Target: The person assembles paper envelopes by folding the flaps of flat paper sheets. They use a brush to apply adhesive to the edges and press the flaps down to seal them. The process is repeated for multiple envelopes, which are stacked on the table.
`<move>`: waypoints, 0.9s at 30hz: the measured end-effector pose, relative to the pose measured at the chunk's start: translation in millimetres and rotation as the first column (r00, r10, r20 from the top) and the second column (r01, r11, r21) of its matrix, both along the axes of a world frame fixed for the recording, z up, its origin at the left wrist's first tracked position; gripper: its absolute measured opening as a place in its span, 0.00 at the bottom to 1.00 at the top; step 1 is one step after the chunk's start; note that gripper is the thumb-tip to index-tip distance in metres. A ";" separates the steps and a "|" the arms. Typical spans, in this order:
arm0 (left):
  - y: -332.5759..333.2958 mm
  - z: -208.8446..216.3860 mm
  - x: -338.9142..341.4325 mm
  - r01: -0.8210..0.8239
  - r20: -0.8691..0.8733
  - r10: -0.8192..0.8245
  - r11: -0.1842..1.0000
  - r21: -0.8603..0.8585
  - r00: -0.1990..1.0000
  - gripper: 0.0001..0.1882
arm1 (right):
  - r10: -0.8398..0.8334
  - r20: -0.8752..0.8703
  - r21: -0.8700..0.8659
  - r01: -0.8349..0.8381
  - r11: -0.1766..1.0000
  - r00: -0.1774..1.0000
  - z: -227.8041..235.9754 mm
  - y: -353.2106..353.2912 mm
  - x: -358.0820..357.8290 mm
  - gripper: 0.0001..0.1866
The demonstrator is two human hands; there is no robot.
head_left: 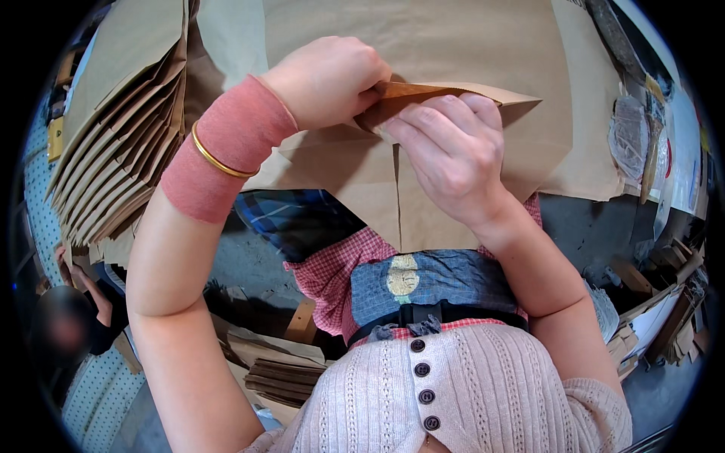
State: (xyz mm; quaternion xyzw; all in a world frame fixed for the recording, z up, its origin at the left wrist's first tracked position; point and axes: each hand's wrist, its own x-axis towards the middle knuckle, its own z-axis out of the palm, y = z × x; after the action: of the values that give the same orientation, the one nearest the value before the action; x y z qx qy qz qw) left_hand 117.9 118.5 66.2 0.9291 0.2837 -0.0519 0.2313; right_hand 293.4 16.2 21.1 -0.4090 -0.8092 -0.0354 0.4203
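Observation:
A large brown paper bag [332, 162] lies on the work surface in front of me, its near end spread into folded flaps. My left hand [336, 79], with a pink band and a gold bangle on that arm, is closed on the left end of a raised paper fold [415, 90]. Beside it, my right hand [453, 143] has its fingers curled onto the same fold, pressed together over the paper. The fingertips of both hands are partly hidden in the fold. A creased flap hangs down over the near edge toward my lap.
At the left fans a thick stack of brown paper bags [124, 128]. A brush [651, 140] and a clear plastic wrap [628, 136] lie at the right edge. Below are paper bundles [283, 377] and cardboard pieces [630, 275]. Another person [98, 302] is at the far left.

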 end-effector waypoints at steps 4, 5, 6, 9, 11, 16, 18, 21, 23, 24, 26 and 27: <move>0.7 -2.7 -0.3 -0.005 0.038 0.005 1.000 -0.006 0.999 0.04 | -0.002 0.009 -0.012 0.002 1.000 1.000 0.1 -0.2 0.6 0.06; 0.8 -3.3 -0.5 -0.003 0.054 0.003 1.000 -0.008 0.999 0.05 | -0.002 0.005 -0.009 0.002 1.000 1.000 0.4 -0.2 0.4 0.06; 0.9 -2.8 -0.4 0.011 0.039 -0.011 1.000 -0.004 0.999 0.05 | -0.001 0.002 -0.006 0.001 1.000 1.000 0.8 -0.2 0.1 0.06; 0.6 -2.8 0.6 0.038 -0.006 -0.038 0.999 0.012 0.999 0.05 | 0.001 -0.003 -0.005 -0.001 1.000 1.000 0.0 -0.7 -0.3 0.06; -0.3 -5.4 1.5 0.035 -0.039 -0.034 0.999 0.030 0.999 0.05 | 0.001 -0.004 -0.002 -0.001 1.000 1.000 -0.4 -0.6 -0.4 0.05; -2.6 -6.0 1.2 -0.033 0.019 0.033 0.999 -0.010 0.999 0.05 | -0.004 -0.009 0.001 0.004 1.000 1.000 -1.4 -0.8 -0.9 0.05; -1.3 -4.8 1.0 -0.056 0.023 0.057 0.997 -0.056 0.998 0.05 | 0.003 -0.005 -0.010 -0.003 1.000 1.000 -1.0 -0.6 -0.4 0.05; 2.8 -5.6 -0.6 -0.038 0.054 0.041 0.997 -0.071 0.998 0.05 | 0.004 -0.004 -0.005 -0.004 1.000 1.000 -0.7 0.0 -0.4 0.06; 3.5 -8.0 -1.8 -0.007 0.115 0.012 0.999 -0.044 0.993 0.05 | 0.002 -0.001 -0.003 -0.002 1.000 1.000 -0.2 0.1 -0.4 0.06; 4.1 -7.6 -1.7 0.006 0.087 -0.005 1.000 -0.014 0.996 0.05 | 0.003 0.003 -0.006 -0.002 1.000 1.000 0.6 -0.2 -0.1 0.06; 5.9 -4.7 1.3 0.038 0.030 -0.039 0.998 0.044 0.999 0.05 | 0.003 0.004 -0.009 -0.003 1.000 1.000 0.8 -0.3 0.2 0.06; 5.9 -1.9 3.8 0.034 -0.025 -0.033 0.999 0.038 0.999 0.05 | 0.004 0.002 -0.009 -0.004 1.000 1.000 0.5 -0.3 0.4 0.06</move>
State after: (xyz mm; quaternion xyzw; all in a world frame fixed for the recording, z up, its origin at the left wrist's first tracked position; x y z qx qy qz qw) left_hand 121.7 124.4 64.3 0.9373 0.2718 -0.0617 0.2093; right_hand 293.7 15.9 21.6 -0.4091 -0.8106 -0.0312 0.4179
